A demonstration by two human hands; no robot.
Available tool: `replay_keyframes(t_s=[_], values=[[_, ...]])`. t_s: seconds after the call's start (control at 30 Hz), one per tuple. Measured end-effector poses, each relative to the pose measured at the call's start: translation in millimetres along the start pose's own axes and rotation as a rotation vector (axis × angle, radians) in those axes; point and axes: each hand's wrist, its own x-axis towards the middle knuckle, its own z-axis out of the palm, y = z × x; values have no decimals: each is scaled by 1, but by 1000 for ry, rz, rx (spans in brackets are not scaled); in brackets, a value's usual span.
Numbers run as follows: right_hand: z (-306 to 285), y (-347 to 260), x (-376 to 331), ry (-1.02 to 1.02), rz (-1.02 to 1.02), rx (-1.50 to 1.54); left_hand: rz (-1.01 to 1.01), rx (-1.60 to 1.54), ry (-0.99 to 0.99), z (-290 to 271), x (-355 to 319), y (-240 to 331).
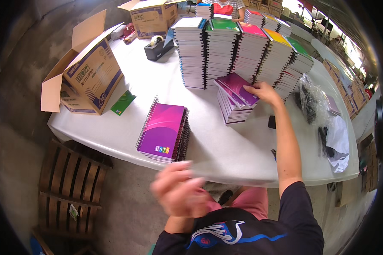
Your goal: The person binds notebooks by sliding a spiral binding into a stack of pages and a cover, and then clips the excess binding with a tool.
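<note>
right hand (263, 91) rests fingers-down on the tilted purple notebook (237, 88) topping a short stack, far across the counter (225, 153); left hand (178, 191) hangs blurred, open, empty, near the counter's edge.

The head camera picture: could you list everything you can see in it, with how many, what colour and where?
tall notebook stacks: about five in the front row, more behind, spiral-bound, covers white, green, pink, yellow, green; far side of table
short tilted stack: one, purple top cover; table centre
near stack: one, purple cover; table's near edge
loose green notebook: one; beside the left box
cardboard boxes: two, brown, open; left and far left
tape dispenser: one, black; far left
plastic bags: clear and white, holding black spirals; right end
table: one, white
wooden pallet: one, brown; floor, lower left
another person: red and striped clothing; far edge
right hand: on the tilted stack
left hand: blurred, empty, below table edge
</note>
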Motion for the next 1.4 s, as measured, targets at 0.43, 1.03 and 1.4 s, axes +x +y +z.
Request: replay_keyframes(t_s=[0.43, 1.03, 1.4], values=[[44, -52, -197, 148, -380, 596, -1204, -934, 9, 92, -49, -17], [-76, 268, -185, 583, 434, -141, -217, 311, -681, 109, -101, -21], [6, 64, -229, -33, -338, 235, -155, 316, -677, 111, -95, -33]])
